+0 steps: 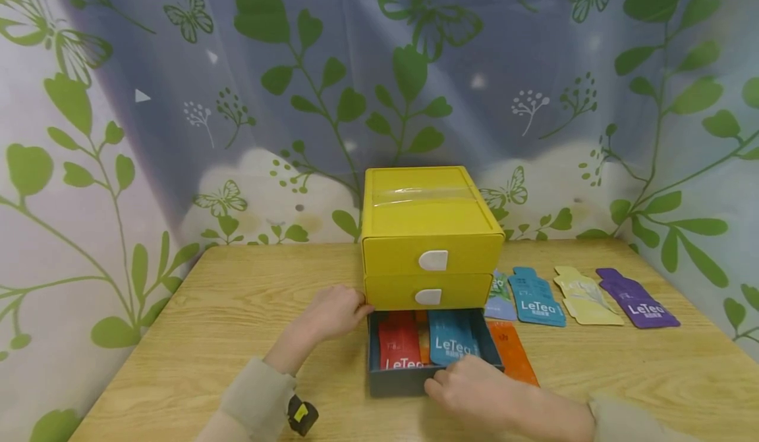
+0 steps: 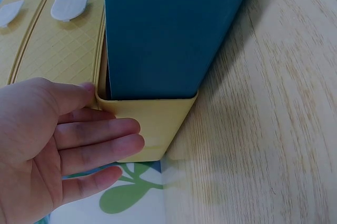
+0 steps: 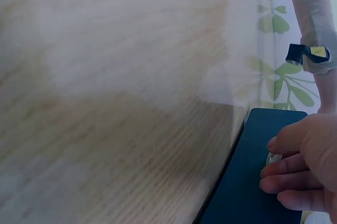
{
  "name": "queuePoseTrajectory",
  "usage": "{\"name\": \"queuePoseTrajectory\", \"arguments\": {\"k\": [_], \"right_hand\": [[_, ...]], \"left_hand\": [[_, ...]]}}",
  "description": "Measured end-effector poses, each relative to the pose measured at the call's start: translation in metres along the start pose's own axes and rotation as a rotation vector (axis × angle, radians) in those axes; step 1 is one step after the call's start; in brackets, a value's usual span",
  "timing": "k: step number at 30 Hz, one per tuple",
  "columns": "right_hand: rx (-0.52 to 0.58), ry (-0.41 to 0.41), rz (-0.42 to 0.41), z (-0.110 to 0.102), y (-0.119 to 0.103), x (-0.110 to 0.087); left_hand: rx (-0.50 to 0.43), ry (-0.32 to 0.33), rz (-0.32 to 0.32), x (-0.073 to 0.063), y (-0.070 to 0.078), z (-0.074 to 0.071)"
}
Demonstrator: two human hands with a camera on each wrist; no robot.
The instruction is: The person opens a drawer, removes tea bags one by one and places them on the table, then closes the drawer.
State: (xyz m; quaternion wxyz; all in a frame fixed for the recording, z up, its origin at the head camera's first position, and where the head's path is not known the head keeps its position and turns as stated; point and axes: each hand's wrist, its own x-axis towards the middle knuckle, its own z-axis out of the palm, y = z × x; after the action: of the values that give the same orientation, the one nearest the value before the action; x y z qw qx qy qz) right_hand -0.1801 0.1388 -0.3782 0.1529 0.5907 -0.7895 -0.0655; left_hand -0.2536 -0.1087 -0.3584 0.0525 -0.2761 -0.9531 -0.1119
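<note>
Clearly pulled out in the head view, a dark blue drawer (image 1: 396, 384) sits at the bottom of a yellow cabinet (image 1: 423, 221) on a wooden table (image 1: 267, 274). Inside lie a red packet (image 1: 399, 343) and a blue packet (image 1: 449, 333) (a bit of orange shows between them). The left hand (image 1: 337, 311) is at the cabinet's lower left edge, the right hand (image 1: 468, 389) at the drawer's front. An orange packet (image 1: 514, 353) lies just beside the drawer; a teal packet (image 1: 536, 297), a pale yellow packet (image 1: 587, 297) and a purple packet (image 1: 637, 300) lie farther right. In the left wrist view, the left hand is relaxed, fingers loosely extended beside the cabinet's side, thumb tip touching its front edge. In the right wrist view, the right hand pinches the drawer's pale tab (image 3: 273, 158) with thumb and forefinger, the other fingers slightly bent.
</note>
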Motion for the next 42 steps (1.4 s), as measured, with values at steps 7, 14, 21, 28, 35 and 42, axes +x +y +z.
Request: {"name": "queuePoseTrajectory", "arguments": {"k": [7, 14, 21, 28, 35, 42], "right_hand": [[0.013, -0.061, -0.027, -0.002, -0.008, 0.000], [0.023, -0.100, -0.039, -0.005, -0.014, 0.000], [0.148, -0.162, -0.038, -0.011, -0.020, 0.001], [0.204, -0.136, -0.031, -0.011, -0.026, -0.002], [0.242, -0.126, -0.024, -0.010, -0.030, -0.003], [0.280, -0.146, -0.043, -0.011, -0.032, -0.004]], "left_hand": [[0.005, 0.003, -0.001, 0.000, -0.001, 0.001], [0.011, 0.012, 0.005, -0.001, -0.001, 0.000], [0.013, 0.013, -0.003, 0.000, -0.002, 0.000], [0.017, 0.007, -0.002, 0.000, -0.003, 0.000], [0.020, 0.010, 0.006, -0.001, -0.003, 0.002], [0.021, 0.014, 0.010, -0.001, -0.004, 0.003]]}}
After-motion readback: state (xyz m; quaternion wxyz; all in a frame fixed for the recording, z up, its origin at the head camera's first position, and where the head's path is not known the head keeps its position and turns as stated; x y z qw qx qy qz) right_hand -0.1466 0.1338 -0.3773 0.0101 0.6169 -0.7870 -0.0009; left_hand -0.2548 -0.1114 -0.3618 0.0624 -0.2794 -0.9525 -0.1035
